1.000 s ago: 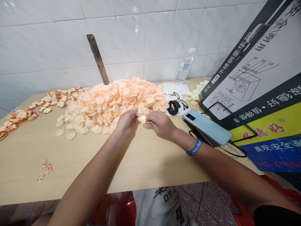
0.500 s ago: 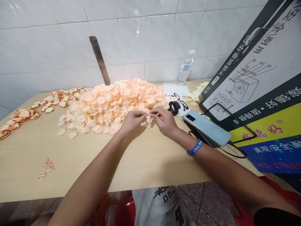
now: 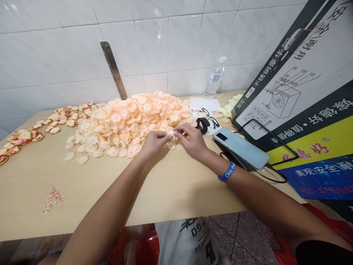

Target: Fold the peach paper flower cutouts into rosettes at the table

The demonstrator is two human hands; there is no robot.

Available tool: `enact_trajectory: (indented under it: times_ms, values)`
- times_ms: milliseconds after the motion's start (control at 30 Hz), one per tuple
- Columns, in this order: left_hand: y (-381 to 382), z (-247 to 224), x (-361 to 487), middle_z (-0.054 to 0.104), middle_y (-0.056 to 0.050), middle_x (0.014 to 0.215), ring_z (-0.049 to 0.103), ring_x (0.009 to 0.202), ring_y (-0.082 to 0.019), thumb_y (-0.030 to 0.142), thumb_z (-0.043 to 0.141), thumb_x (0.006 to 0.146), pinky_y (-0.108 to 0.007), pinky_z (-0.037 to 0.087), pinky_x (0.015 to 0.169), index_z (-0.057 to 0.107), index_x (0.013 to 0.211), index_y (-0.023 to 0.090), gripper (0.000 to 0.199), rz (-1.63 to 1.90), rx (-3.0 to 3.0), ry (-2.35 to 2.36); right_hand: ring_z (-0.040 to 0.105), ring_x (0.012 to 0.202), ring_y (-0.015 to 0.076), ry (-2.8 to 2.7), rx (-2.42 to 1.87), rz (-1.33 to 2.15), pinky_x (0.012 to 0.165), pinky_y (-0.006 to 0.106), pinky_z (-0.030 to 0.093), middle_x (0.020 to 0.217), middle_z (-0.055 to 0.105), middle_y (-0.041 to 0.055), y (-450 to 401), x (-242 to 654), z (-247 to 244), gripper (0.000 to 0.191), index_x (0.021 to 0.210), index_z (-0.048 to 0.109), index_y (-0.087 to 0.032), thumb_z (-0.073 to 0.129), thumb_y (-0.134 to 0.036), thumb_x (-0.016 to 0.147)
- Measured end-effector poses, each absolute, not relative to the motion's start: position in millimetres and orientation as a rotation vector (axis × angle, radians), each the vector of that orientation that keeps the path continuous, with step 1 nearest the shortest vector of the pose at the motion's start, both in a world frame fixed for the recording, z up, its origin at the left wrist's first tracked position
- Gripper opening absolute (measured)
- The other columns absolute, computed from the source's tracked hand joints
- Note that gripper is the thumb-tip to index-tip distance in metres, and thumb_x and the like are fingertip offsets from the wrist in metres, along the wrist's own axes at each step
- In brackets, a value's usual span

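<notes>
Room over the tabletop (image 3: 171, 195) between the forearms (image 3: 110, 195), a flower-like pile (image 3: 138, 117) beyond, phone (image 3: 245, 149) and printed panel (image 3: 317, 92) rightward.

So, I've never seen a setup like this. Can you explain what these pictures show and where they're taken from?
There's no robot here, just a person's two bare hands. Every picture comes from one camera worn on the head, looking forward and down. The left hand and the right hand meet, pinching a small, pale, frilly piece at the fingertips. On the table, a big heap of similar pieces lies just beyond them. Red-edged pieces lie to the left, with tiny scraps nearer the front edge. On the right are a light blue phone and, farther back, a clear bottle. I can't tell what the pieces are made of.
</notes>
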State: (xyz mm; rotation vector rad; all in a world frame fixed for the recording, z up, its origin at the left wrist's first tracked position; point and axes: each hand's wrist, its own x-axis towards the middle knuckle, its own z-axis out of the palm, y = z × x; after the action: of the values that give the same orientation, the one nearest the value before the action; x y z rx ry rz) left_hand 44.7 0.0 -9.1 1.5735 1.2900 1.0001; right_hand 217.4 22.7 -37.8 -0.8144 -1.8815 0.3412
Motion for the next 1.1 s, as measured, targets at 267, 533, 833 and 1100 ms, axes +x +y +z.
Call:
enact_trajectory:
  times_ms: [267, 533, 833, 1100]
  values:
    - [3.2, -11.6, 41.9, 0.045, 0.005, 0.054, 0.039, 0.054, -0.008, 0.045, 0.082, 0.053, -0.024, 0.028, 0.055, 0.052, 0.056, 0.017, 0.041, 1.099, 1.275, 1.209, 0.059, 0.075, 0.0172, -1.892, -0.764, 0.421, 0.060, 0.028, 0.046, 0.080, 0.063, 0.0034, 22.8, 216.2, -39.6, 0.011, 0.090, 0.065, -0.020, 0.066, -0.030, 0.085]
    - [2.4, -12.8, 41.0, 0.055, 0.001, 0.064, 0.054, 0.066, -0.011, 0.053, 0.079, 0.060, -0.024, 0.040, 0.064, 0.060, 0.062, 0.016, 0.041, 1.025, 1.194, 1.102, 0.057, 0.070, 0.0155, -1.863, -0.760, 0.487, 0.058, 0.026, 0.044, 0.074, 0.060, 0.0014, 20.6, 215.6, -33.7, 0.010, 0.076, 0.061, -0.019, 0.063, -0.021, 0.086]
    - [3.2, -10.0, 45.2, 0.058, -0.001, 0.066, 0.054, 0.063, -0.009, 0.031, 0.077, 0.063, -0.019, 0.043, 0.056, 0.064, 0.067, 0.014, 0.022, 1.105, 0.756, 1.100, 0.058, 0.075, 0.0162, -1.921, -0.588, 0.317, 0.068, 0.029, 0.047, 0.079, 0.062, 0.0033, 20.0, 217.9, -35.2, 0.011, 0.080, 0.063, -0.020, 0.058, -0.016, 0.089]
    - [1.5, -5.1, 41.6, 0.067, -0.007, 0.078, 0.060, 0.073, -0.014, 0.055, 0.076, 0.064, -0.027, 0.049, 0.069, 0.073, 0.076, 0.013, 0.045, 1.090, 1.084, 1.126, 0.060, 0.077, 0.0174, -1.921, -0.638, 0.287, 0.068, 0.030, 0.048, 0.083, 0.065, 0.0048, 21.9, 217.6, -37.9, 0.010, 0.086, 0.066, -0.020, 0.057, -0.018, 0.090]
